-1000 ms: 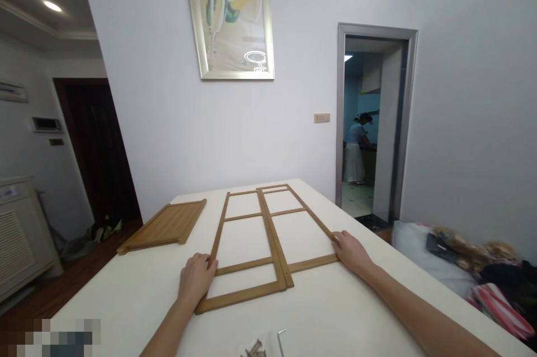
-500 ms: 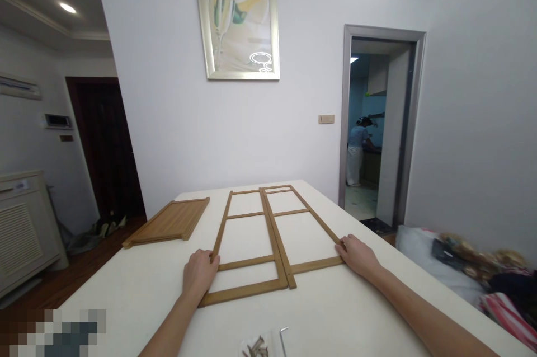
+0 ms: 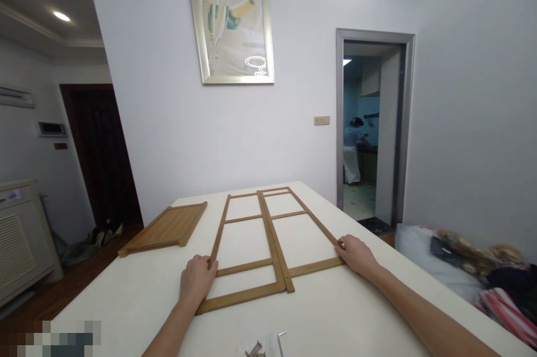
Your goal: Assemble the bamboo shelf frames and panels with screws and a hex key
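Observation:
Two ladder-like wooden frames lie flat side by side on the white table, their inner rails touching or nearly so. My left hand (image 3: pixel 197 278) is closed around the outer rail of the left wooden frame (image 3: pixel 245 267), near its front corner. On the other side, my right hand (image 3: pixel 356 253) grips the outer rail of the right wooden frame (image 3: pixel 316 264) with bent fingers. Slatted wooden panels (image 3: pixel 168 226), apparently stacked, rest at the table's left. By the near edge are a clear bag of screws (image 3: pixel 255 349) and a hex key (image 3: pixel 280 340), both cut off by the picture's bottom.
The white table (image 3: pixel 331 312) reaches back to a wall with a framed picture (image 3: pixel 230 80). Soft bundles and cloth (image 3: pixel 444 267) lie to the right of the table. Through a doorway (image 3: pixel 339 122), a person (image 3: pixel 353 147) stands at a counter. A louvred cabinet (image 3: pixel 25 234) stands at left.
The camera view has shifted slightly. Both hands keep hold of the frames, which lie as before on the table. The person beyond the doorway has moved a little.

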A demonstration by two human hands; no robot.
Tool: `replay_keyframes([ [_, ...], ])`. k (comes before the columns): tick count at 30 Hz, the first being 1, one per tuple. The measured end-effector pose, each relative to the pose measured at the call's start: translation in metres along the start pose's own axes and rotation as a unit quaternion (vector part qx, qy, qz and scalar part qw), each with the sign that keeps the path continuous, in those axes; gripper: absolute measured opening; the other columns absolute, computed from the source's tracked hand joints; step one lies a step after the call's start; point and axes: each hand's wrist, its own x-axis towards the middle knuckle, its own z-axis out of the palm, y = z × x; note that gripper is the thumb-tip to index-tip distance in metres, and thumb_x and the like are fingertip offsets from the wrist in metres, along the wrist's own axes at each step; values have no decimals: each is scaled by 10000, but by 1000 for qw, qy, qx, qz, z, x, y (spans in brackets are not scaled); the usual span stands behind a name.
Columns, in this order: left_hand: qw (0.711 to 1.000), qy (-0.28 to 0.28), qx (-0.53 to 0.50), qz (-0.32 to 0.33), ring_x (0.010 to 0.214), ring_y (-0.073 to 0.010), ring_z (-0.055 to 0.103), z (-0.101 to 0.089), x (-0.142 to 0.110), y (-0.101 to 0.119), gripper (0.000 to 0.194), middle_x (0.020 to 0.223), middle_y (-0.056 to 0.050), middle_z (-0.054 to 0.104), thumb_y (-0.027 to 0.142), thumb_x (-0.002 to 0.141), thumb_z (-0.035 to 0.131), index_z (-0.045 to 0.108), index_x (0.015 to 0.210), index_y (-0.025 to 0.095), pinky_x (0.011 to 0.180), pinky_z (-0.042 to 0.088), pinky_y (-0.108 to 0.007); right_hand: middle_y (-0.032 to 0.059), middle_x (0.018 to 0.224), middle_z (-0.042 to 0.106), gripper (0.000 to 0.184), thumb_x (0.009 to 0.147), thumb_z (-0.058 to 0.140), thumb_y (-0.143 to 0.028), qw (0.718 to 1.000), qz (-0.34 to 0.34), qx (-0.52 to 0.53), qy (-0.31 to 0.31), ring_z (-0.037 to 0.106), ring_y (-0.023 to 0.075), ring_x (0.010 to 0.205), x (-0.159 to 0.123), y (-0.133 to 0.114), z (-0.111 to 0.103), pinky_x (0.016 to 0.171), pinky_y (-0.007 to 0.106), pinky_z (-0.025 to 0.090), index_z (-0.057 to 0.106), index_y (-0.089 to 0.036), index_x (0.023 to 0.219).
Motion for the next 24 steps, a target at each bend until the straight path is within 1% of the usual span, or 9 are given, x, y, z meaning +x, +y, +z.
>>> replay_keyframes([
  [4, 1000, 4, -4, 3, 1038, -312, 624, 1, 0, 0, 431, 1078, -156, 697, 401, 875, 438, 713, 1073, 133, 845, 456, -375, 136, 1005, 704, 250, 794, 537, -218, 1000, 10, 28, 2, 636, 276, 951, 3, 5, -9, 765, 314, 409, 720, -144, 947],
  [8, 1000, 15, -15, 8, 1031, -314, 625, 0, -3, 0, 424, 1062, -155, 696, 399, 878, 441, 708, 1062, 125, 852, 455, -380, 121, 978, 716, 400, 740, 581, -207, 996, 17, 84, -9, 638, 243, 908, 4, 11, -17, 770, 295, 426, 681, -109, 1115],
  [11, 999, 28, -27, 17, 1024, -315, 622, -4, -5, 1, 435, 1059, -162, 688, 373, 890, 432, 676, 1122, 97, 867, 458, -391, 63, 856, 720, 477, 747, 547, -203, 990, 9, 138, -30, 639, 178, 763, 1, 12, -22, 667, 248, 428, 639, -119, 1208],
  [13, 998, 41, -36, 29, 1049, -315, 611, -8, -6, 5, 444, 1080, -168, 676, 348, 897, 427, 641, 1178, 79, 893, 457, -399, 16, 715, 686, 521, 745, 506, -196, 977, 8, 207, -56, 589, 146, 612, -3, 12, -26, 560, 241, 385, 616, -131, 1250],
  [16, 995, 56, -51, 66, 1105, -305, 587, -14, -8, 20, 431, 1130, -156, 656, 311, 907, 419, 605, 1230, 95, 936, 452, -411, -20, 587, 597, 539, 648, 516, -163, 931, 27, 355, -79, 497, 123, 529, -5, 11, -34, 498, 239, 319, 668, -128, 1164],
  [18, 991, 58, -63, 106, 1123, -276, 582, -18, -14, 38, 417, 1165, -125, 644, 290, 910, 423, 585, 1262, 138, 956, 457, -401, -20, 581, 568, 486, 579, 535, -148, 894, 32, 440, -81, 472, 112, 535, -5, 10, -39, 487, 231, 310, 714, -126, 1031],
  [20, 983, 57, -83, 156, 1123, -240, 587, -21, -25, 62, 422, 1189, -94, 631, 278, 910, 436, 559, 1302, 185, 971, 463, -374, -28, 563, 531, 432, 567, 554, -172, 850, 24, 517, -94, 429, 100, 501, -4, 10, -44, 448, 225, 282, 715, -130, 966],
  [22, 958, 63, -143, 243, 1102, -248, 596, -25, -42, 88, 487, 1187, -102, 621, 255, 902, 453, 482, 1386, 206, 952, 483, -406, -51, 525, 477, 402, 593, 576, -227, 800, 13, 587, -120, 362, 87, 441, -6, 8, -46, 399, 219, 228, 694, -143, 969],
  [24, 935, 54, -182, 299, 1057, -254, 614, -29, -60, 111, 593, 1195, -87, 618, 209, 870, 494, 396, 1451, 282, 913, 505, -433, -64, 513, 459, 361, 618, 603, -268, 761, -2, 632, -147, 325, 77, 407, -9, 4, -48, 373, 209, 199, 670, -160, 955],
])
